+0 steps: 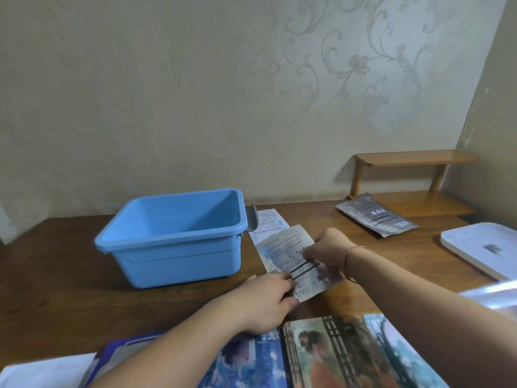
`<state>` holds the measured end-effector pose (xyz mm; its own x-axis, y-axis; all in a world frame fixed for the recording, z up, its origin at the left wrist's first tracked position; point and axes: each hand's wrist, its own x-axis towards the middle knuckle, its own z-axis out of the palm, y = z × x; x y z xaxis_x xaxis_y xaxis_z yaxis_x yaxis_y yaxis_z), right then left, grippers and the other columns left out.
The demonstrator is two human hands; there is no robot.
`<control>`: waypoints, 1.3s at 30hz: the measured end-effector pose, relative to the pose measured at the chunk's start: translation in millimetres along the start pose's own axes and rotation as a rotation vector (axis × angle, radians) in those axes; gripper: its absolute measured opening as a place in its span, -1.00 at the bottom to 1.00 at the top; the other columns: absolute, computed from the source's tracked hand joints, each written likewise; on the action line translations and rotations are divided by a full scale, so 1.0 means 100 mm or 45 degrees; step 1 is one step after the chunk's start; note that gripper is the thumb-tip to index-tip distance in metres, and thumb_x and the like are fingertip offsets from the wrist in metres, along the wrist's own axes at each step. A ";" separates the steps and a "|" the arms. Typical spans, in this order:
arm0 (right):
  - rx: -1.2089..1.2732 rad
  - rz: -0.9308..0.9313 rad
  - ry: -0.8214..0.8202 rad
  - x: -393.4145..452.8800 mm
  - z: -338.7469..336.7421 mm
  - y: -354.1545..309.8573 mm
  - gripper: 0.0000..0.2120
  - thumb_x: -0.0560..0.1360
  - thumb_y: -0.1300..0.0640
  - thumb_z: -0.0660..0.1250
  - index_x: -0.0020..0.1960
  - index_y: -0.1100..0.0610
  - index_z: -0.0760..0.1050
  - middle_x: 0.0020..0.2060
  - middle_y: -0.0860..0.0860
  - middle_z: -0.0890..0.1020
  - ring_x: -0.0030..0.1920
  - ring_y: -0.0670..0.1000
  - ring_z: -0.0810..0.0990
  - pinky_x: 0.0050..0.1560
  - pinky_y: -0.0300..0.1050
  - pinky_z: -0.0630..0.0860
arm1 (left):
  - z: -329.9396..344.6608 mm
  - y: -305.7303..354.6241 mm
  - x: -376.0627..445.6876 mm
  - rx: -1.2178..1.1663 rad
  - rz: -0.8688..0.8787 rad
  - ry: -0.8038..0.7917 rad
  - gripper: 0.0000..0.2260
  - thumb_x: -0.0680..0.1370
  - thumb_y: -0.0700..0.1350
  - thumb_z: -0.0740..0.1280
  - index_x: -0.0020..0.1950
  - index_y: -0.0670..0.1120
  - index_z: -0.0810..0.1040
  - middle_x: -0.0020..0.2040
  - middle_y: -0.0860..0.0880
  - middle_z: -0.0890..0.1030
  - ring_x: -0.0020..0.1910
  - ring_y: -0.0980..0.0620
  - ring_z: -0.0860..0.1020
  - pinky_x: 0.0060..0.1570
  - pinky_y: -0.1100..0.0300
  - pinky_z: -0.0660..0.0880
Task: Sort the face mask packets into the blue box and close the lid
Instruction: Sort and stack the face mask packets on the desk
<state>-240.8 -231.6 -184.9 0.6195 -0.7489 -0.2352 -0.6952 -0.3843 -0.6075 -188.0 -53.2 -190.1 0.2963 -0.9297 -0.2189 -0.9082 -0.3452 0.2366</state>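
An open blue box (pixel 179 256) stands on the wooden table, and no packets show inside it. Just right of the box, both hands hold a stack of pale face mask packets (pixel 288 247) with a black elastic band stretched across it. My left hand (pixel 265 298) pinches the band at the stack's near left edge. At the right edge, my right hand (pixel 327 252) grips the stack and the band. Another white packet (pixel 268 219) lies behind, beside the box. Further right lies a grey packet (pixel 376 217). The white lid (pixel 481 247) rests at the table's right edge.
Colourful printed packets (pixel 335 354) lie along the near table edge under my forearms. A small wooden shelf (pixel 414 180) stands at the back right against the wall. A white sheet (pixel 42 371) sits at the near left corner.
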 end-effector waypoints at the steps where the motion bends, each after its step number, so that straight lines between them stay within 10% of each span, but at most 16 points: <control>1: 0.073 0.055 -0.045 -0.03 -0.01 0.02 -0.75 0.44 0.08 0.46 0.01 0.21 0.55 -0.20 0.06 0.64 -0.30 -0.02 0.60 -0.45 -0.21 0.43 | 0.01 0.00 -0.01 -0.019 0.003 0.003 -0.56 0.69 0.06 0.08 0.56 -0.04 0.24 0.59 0.02 0.16 0.55 0.01 0.14 0.52 -0.02 0.08; 6: 0.470 0.008 -0.042 -0.25 -0.15 0.08 -0.78 0.44 0.16 0.48 0.03 0.18 0.54 -0.14 0.08 0.68 -0.22 0.04 0.69 -0.42 -0.17 0.53 | 0.01 0.07 0.00 -0.485 -0.069 0.288 -0.57 0.65 0.17 0.13 0.47 0.03 0.39 0.43 0.07 0.43 0.42 0.08 0.37 0.39 0.10 0.33; 9: 0.284 -0.528 0.428 -0.57 -0.16 0.07 -0.88 0.41 0.10 0.47 -0.17 -0.05 0.53 -0.25 -0.13 0.62 -0.26 -0.07 0.58 -0.36 -0.27 0.41 | -0.15 0.22 -0.01 -1.776 -0.007 0.246 -0.45 0.57 0.35 0.02 0.24 0.01 0.56 0.11 0.09 0.65 0.18 0.12 0.57 0.12 0.20 0.52; 13: -0.317 -1.360 0.974 -0.96 -0.17 0.27 -0.90 0.36 0.16 0.41 -0.24 -0.05 0.58 -0.22 -0.20 0.65 -0.20 -0.02 0.56 -0.20 -0.11 0.48 | -0.31 0.21 -0.03 -2.910 0.166 -0.015 0.00 0.40 0.57 -0.02 0.38 -0.26 0.45 0.31 -0.37 0.50 0.26 -0.37 0.49 0.29 -0.38 0.31; 23: -0.608 -1.810 0.983 -1.02 -0.48 0.77 -0.82 0.45 0.28 0.43 -0.22 0.03 0.58 -0.03 -0.10 0.67 0.00 0.10 0.60 0.17 0.16 0.43 | -0.22 0.28 -0.23 -2.602 0.175 -0.038 -0.46 0.46 0.06 0.35 0.34 -0.23 0.54 0.38 -0.28 0.42 0.34 -0.28 0.40 0.46 -0.20 0.15; 28: -0.661 -1.693 1.168 -1.12 -0.71 0.95 -0.84 0.46 0.28 0.38 -0.22 0.05 0.61 -0.02 -0.02 0.66 0.01 0.17 0.59 0.19 0.18 0.41 | -0.16 0.35 -0.31 -2.248 0.169 -0.151 -0.60 0.51 -0.21 0.38 0.33 -0.30 0.51 0.25 -0.41 0.51 0.12 -0.25 0.55 0.21 -0.14 0.47; 32: -0.709 -1.720 0.782 -1.57 -0.80 1.09 -0.78 0.28 0.23 0.35 -0.11 0.05 0.64 0.05 -0.02 0.64 0.09 0.15 0.53 0.24 0.15 0.35 | -0.20 0.44 -0.24 -1.755 0.168 0.009 -0.61 0.38 -0.29 0.47 0.21 -0.23 0.61 0.13 -0.35 0.62 0.03 -0.21 0.60 0.11 -0.07 0.55; 36: 0.189 -1.150 0.692 -2.01 -0.85 1.32 -0.54 0.40 0.02 0.33 0.30 -0.03 0.49 0.35 -0.12 0.44 0.39 -0.01 0.37 0.34 -0.05 0.33 | -0.62 0.66 -0.29 -1.149 0.518 -0.207 -0.81 0.42 -0.21 0.50 0.03 -0.13 0.71 -0.18 -0.08 0.65 -0.22 0.07 0.57 -0.19 0.29 0.52; 39: 0.683 -0.661 0.508 -2.13 -0.87 1.48 -0.56 0.41 0.09 0.50 0.24 -0.14 0.50 0.03 -0.09 0.64 -0.02 -0.16 0.61 -0.06 -0.18 0.54 | -0.79 1.00 -0.22 -0.851 0.581 -0.258 -0.79 0.46 -0.29 0.47 0.07 -0.12 0.71 -0.10 -0.03 0.71 -0.15 0.09 0.63 -0.10 0.29 0.54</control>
<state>-506.9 -175.4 -158.8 0.5673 -0.7212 0.3975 -0.0284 -0.4996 -0.8658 -262.0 -77.8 -86.5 -0.1753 -0.9777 -0.1161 -0.5406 -0.0030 0.8413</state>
